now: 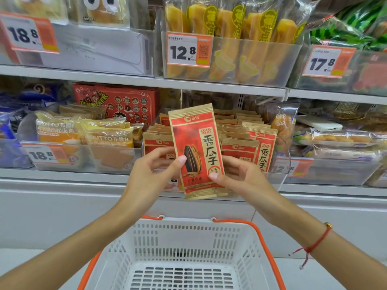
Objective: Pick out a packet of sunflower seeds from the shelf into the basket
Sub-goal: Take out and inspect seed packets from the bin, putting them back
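A red and tan packet of sunflower seeds (195, 141) stands upright in front of the shelf, held by both hands. My left hand (155, 174) pinches its left edge, thumb on the front by the seed picture. My right hand (243, 176) pinches the lower right edge, thumb on the front. Behind it, several more of the same packets (247, 143) stand in rows in a clear shelf bin. A white plastic basket (188, 237) with orange handles sits directly below the held packet, and nothing lies in it.
Bread packs (100, 135) fill the bin to the left and pastry packs (335, 139) the bin to the right. A red box (125, 103) stands behind. The upper shelf (146, 80) carries yellow snack sticks and price tags.
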Demonstrator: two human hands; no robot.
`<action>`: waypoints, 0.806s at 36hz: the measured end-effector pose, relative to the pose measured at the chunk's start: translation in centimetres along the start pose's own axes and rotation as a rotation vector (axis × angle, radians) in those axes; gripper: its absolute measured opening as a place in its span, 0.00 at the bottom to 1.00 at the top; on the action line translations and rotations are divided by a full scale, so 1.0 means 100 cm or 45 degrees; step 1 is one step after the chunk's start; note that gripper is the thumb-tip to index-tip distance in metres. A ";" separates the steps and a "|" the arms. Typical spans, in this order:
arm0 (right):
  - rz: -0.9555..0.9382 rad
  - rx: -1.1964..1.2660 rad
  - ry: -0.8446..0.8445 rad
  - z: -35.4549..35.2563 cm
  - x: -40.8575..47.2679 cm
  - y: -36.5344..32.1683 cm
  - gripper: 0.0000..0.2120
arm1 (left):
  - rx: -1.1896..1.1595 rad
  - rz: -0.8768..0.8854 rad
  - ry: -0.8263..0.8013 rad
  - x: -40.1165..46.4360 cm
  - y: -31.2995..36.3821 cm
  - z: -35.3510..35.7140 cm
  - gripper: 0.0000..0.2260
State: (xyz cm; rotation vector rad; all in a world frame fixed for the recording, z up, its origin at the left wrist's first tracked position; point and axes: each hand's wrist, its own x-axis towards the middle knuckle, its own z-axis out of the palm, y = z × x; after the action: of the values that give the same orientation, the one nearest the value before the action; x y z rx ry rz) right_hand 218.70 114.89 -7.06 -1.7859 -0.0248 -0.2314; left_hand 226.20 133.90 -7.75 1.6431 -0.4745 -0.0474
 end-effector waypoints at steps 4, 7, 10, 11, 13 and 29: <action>-0.218 -0.063 0.179 0.007 -0.002 -0.001 0.17 | 0.086 0.083 0.169 0.001 0.000 -0.002 0.19; -0.388 -0.244 0.321 0.016 -0.003 -0.001 0.19 | 0.094 0.086 0.165 -0.003 0.005 0.002 0.24; -0.542 -0.491 0.411 0.024 -0.005 0.002 0.22 | 0.132 0.099 0.135 -0.007 0.009 0.005 0.31; -0.570 -0.549 0.408 0.026 -0.006 0.004 0.23 | 0.148 0.095 0.133 -0.007 0.010 0.005 0.33; -0.589 -0.619 0.378 0.029 -0.006 0.005 0.25 | 0.146 0.060 0.113 -0.008 0.012 0.005 0.37; -0.147 -0.397 -0.030 0.019 -0.009 -0.013 0.46 | -0.072 -0.100 -0.354 -0.003 0.018 -0.008 0.21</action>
State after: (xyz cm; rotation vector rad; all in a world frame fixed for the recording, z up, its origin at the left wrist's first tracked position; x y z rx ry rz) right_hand 217.92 117.18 -6.33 -2.1007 -0.1139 -0.3102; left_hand 225.67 134.71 -5.94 1.6064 -0.6136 -0.3480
